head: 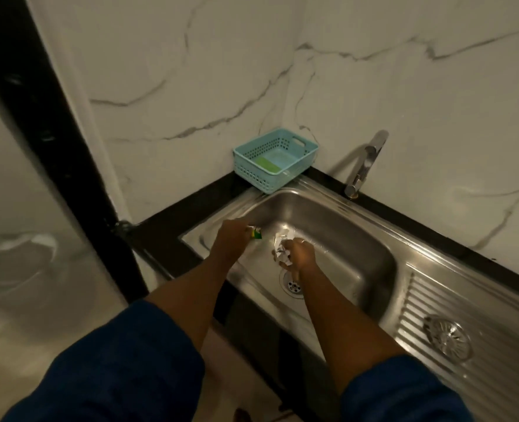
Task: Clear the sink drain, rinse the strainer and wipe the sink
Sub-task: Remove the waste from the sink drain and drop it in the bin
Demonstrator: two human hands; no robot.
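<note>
— What's in the sink (358, 239)?

— It's a stainless steel basin, smooth and shiny, with rounded corners. Both hands are down inside it. The drain (291, 284) is an open round hole with small perforations, partly hidden behind the right wrist. The strainer (448, 338) is out of it, lying on the ribbed draining board to the right, a round metal piece with spokes.

— And the hands?

— The left hand (232, 239) has its grip clenched around a small green and yellow wrapper (255, 233) that pokes out past the fingers. The right hand (301, 254) has its grip closed on a crumpled white wad (282, 249), paper or foil, I cannot tell which. Both wear dark blue sleeves pushed up the forearm.

— Any other containers?

— A pale turquoise plastic basket (252, 170) with perforated walls and a handle slot sits in the corner, on the black tabletop, its front overhanging the sink rim. Inside lies a flat green rectangle (266, 166), perhaps a scouring pad.

— The tap?

— The chrome tap (364, 164) stands behind the basin against a white marble-veined wall.
</note>
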